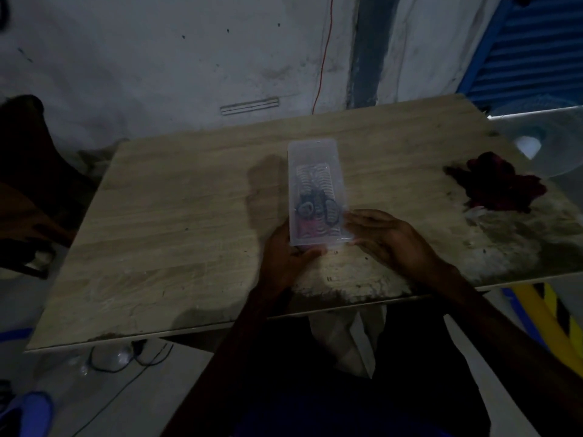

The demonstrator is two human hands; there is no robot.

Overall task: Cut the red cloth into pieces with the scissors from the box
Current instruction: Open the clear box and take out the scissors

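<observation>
From the head camera, the scene is dim. A clear plastic box (315, 159) lies lengthwise in the middle of the wooden table (173, 216), its lid on. The scissors (318, 209) are inside at the near end, with their dark handle loops showing through the plastic.

The left hand (288, 255) holds the box's near left corner, with the thumb curled under the near edge and the palm along the left wall. The right hand (383, 234) lies flat just beside the near right corner, fingers straight and spread, the fingertips (350, 217) touching the box's right wall. The scissors therefore lie between the two hands, inside the box, and neither hand touches them.

The red cloth (501, 184) sits crumpled near the table's right edge, well apart from both hands.
</observation>
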